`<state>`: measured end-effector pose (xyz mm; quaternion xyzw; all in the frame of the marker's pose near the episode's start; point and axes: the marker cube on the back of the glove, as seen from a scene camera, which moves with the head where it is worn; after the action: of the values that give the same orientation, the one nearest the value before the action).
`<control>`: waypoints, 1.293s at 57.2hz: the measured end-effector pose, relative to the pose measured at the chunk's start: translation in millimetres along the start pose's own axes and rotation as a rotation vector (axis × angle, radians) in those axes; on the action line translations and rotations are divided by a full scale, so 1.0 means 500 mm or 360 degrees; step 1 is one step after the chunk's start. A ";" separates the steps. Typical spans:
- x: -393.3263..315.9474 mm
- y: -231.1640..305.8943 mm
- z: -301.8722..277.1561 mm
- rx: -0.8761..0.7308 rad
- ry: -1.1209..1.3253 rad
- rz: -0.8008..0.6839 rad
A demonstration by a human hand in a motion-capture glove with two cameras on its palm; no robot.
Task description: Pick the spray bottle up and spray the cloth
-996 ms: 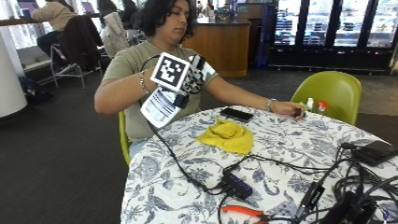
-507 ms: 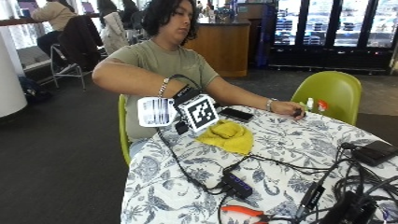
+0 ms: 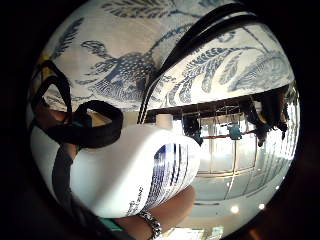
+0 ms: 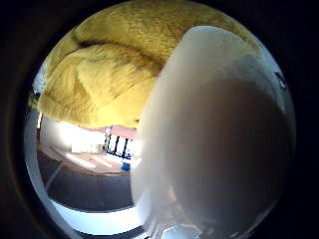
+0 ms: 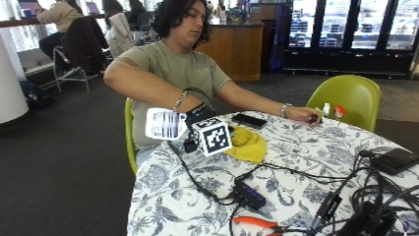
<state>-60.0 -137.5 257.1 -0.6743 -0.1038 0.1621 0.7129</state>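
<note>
The spray bottle (image 5: 165, 124) lies sideways, gloved right hand (image 5: 196, 118) fingers wrapped around it, beside the yellow cloth (image 5: 247, 144) on the bench (image 5: 314, 162); a phone (image 5: 249, 120) and cables (image 5: 216, 189) lie nearby.

We see cloth (image 5: 247, 144) on tabletop (image 5: 314, 162) near the edge; bottle (image 5: 166, 123) at its 9 o'clock, phone (image 5: 249, 120) at 12.

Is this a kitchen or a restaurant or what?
Probably a café or canteen: glass-door drink fridges line the back wall, a wooden counter stands nearby, and other people sit at a window bar.
</note>
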 end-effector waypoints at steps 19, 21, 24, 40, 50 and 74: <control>-0.159 0.207 -0.086 0.0351 -0.0121 -0.0678; -0.184 0.236 -0.091 0.0385 -0.0155 -0.0813; -0.230 0.286 -0.101 0.0437 -0.0242 -0.1032; -0.401 0.367 -0.141 0.0865 -0.0449 -0.1945; -0.520 0.307 -0.116 0.1081 -0.0723 -0.2395; -0.721 0.067 0.074 0.1043 -0.0340 -0.2542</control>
<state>-410.4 -235.9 251.7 -0.1416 -0.5602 -0.3026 0.7580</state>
